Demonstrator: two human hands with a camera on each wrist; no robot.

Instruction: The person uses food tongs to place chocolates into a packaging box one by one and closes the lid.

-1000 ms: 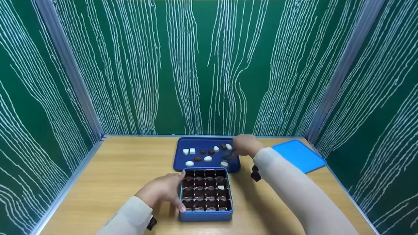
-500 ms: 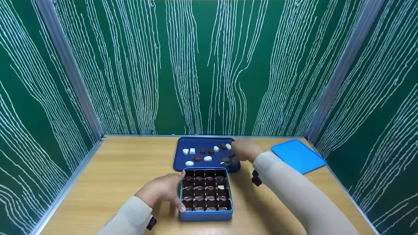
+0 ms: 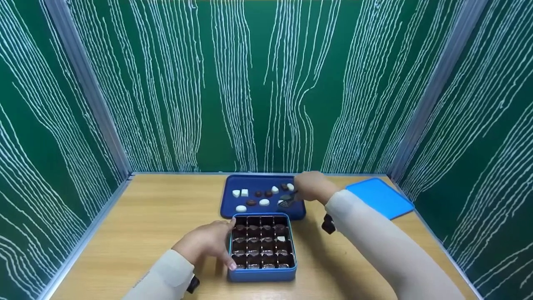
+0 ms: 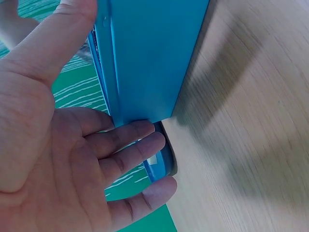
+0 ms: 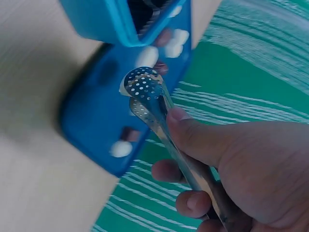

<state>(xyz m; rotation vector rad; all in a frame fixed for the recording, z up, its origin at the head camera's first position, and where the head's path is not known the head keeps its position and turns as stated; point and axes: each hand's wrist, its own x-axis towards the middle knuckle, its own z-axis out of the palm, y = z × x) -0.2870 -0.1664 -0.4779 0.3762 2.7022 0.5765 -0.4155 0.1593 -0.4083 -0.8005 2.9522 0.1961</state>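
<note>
My right hand (image 3: 312, 185) grips metal tongs (image 5: 188, 166) with perforated heads over the dark blue tray (image 3: 250, 181). In the right wrist view the tong heads lie close together, and a white chocolate (image 5: 122, 88) shows partly behind them; whether they pinch it I cannot tell. At the front stands a blue tin (image 3: 263, 275) with a brown divided insert. One white chocolate piece (image 3: 281, 239) sits in its right-hand column. My left hand (image 3: 206, 241) rests against the tin's left side, thumb at the near corner, forefinger at the far one. Its other fingers are loosely extended in the left wrist view.
White and brown chocolates lie scattered on the tray, among them a white oval (image 3: 241, 208) and a white square (image 3: 245, 192). A light blue lid (image 3: 381, 198) lies at the right. Green panels (image 3: 266, 83) with white lines close off the table's back and sides.
The tong heads dipped to the white chocolate at the tray's near right. That piece now shows slightly farther back and left, partly covered by the tongs. My left hand and the tin keep their place.
</note>
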